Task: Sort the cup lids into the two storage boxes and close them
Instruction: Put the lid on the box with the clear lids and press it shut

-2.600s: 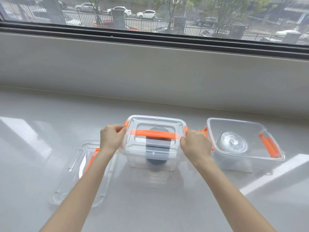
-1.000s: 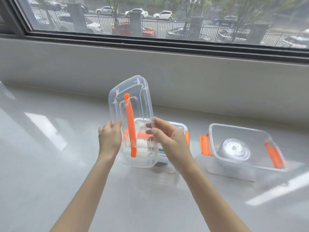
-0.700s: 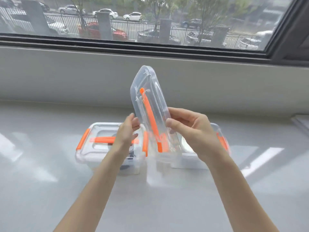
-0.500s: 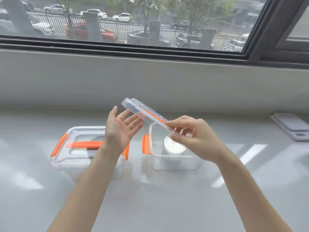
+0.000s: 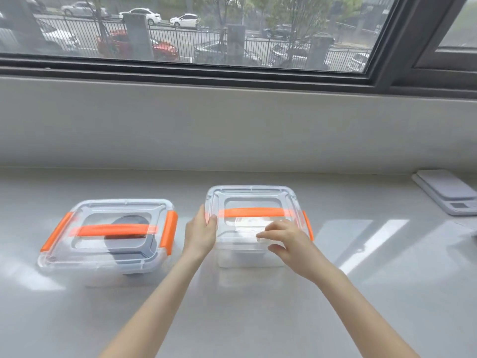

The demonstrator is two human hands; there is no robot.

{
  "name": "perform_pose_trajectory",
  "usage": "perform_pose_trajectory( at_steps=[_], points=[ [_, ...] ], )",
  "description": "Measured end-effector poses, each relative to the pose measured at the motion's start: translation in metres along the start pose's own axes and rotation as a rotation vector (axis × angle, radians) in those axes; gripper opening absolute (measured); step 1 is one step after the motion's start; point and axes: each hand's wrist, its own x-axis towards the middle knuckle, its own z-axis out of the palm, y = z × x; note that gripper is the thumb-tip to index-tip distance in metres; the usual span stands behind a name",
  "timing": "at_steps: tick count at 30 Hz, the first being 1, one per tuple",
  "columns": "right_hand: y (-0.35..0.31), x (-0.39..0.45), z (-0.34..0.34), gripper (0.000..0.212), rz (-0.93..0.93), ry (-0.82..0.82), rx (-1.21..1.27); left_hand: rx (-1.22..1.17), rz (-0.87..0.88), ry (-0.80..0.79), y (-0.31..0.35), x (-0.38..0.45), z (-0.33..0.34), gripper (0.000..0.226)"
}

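Observation:
Two clear storage boxes with orange handles stand side by side on the pale counter. The left box is covered, its orange side latches folded down, and dark cup lids show through it. The right box holds pale clear cup lids, dimly seen through its cover, which lies flat on top. My left hand grips that cover's left edge, thumb on top. My right hand pinches its front edge, fingers flat on top. The right box's right latch hangs at its side.
A flat white kitchen scale lies at the far right of the counter. A low grey wall under the window bounds the counter at the back.
Both hands picked up the loose cover, carried it right and turned it flat. It now lies on the right box instead of tilted above it. The left box stays closed.

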Motion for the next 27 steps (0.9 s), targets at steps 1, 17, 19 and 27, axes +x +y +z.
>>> perform_pose_trajectory(
  at_steps=[1,17,19,27],
  points=[
    [0.002,0.001,0.001,0.032,0.001,-0.003,-0.001,0.015,-0.005,-0.004,-0.001,0.000,0.001,0.024],
    [0.050,0.007,-0.006,0.033,0.417,0.447,0.433,0.018,-0.091,0.040,-0.004,0.000,0.005,0.024],
    [0.062,0.007,-0.003,0.055,0.557,0.432,0.526,-0.106,-0.246,-0.012,-0.006,-0.003,0.006,0.053],
    [0.080,0.004,0.017,0.058,0.799,0.384,1.004,-0.273,-0.201,0.087,-0.008,-0.005,-0.001,0.032]
  ],
)
